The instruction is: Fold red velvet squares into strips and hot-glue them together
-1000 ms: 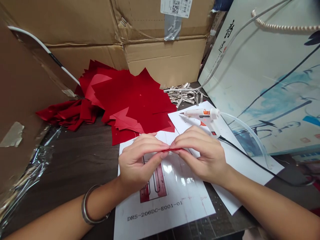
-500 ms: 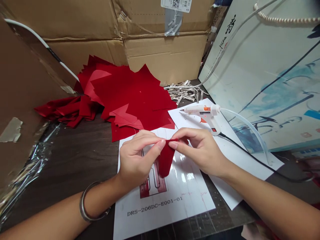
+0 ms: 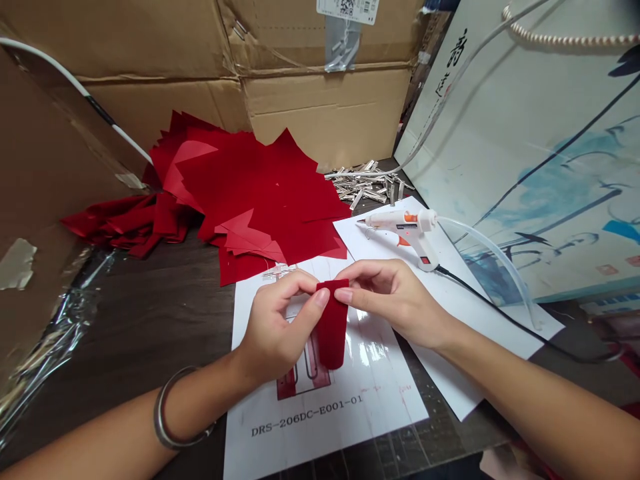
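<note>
The left hand (image 3: 277, 323) and right hand (image 3: 400, 303) pinch the upper end of the strip (image 3: 334, 337) above the sheet (image 3: 393, 387). The glue gun (image 3: 413, 230) rests on the paper (image 3: 445, 373).

The red cloth strip (image 3: 332, 333) looks soft and matt, with a velvety nap, as do the red cloth sheets (image 3: 280, 177), whose paler undersides look smoother. The printed sheet (image 3: 385, 393) is paper with a glossy, reflective face; the blank sheet (image 3: 450, 360) is plainer white paper. The glue gun (image 3: 397, 220) has a smooth white plastic body, and its glue stick (image 3: 500, 257) is translucent. The hair clips (image 3: 367, 185) and bangle (image 3: 161, 413) are shiny metal. Matt brown cardboard (image 3: 325, 113) stands behind the dark, wood-grained surface (image 3: 145, 313).
</note>
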`<state>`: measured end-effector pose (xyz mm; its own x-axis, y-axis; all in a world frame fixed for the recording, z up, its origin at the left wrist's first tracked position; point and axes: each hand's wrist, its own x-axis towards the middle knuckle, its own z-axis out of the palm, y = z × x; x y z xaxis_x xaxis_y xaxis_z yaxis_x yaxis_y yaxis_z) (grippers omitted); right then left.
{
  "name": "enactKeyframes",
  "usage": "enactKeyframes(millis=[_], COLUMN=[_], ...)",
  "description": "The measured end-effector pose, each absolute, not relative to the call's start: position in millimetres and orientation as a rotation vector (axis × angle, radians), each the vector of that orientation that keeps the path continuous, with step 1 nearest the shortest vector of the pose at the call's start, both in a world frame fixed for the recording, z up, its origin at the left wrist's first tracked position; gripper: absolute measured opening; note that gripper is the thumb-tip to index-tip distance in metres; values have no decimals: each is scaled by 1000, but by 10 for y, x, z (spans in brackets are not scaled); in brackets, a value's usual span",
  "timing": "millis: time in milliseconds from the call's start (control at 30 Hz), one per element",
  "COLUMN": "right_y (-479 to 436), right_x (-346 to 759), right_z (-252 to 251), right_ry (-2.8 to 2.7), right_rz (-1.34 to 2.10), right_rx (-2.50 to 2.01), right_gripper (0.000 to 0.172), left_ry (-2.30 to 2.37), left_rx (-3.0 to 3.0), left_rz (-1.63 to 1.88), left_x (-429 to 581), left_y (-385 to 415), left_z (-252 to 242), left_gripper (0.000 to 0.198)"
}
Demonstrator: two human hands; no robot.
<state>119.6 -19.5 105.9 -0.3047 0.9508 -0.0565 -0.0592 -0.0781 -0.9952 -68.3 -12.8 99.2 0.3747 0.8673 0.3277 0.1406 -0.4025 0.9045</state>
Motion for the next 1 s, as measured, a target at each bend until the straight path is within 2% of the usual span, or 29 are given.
enactKeyframes(millis=[433, 667, 1000], right_y=[-235, -237, -249], right_x=[1200, 1201, 1226], right_z=[1074, 1075, 1026], right_ry=[-1421, -1457, -1542], right_rz=[1381, 1400, 1141], right_rx=[-1037, -989, -852], right_gripper=[14, 8, 4], left_ry=[843, 802, 675], left_rx=[1960, 2024, 2007], left_rz=[1115, 1092, 1265], left_x=[-673, -687, -655], left_y=[-112, -106, -111], left_z=[962, 974, 963], left_gripper=[5, 15, 8])
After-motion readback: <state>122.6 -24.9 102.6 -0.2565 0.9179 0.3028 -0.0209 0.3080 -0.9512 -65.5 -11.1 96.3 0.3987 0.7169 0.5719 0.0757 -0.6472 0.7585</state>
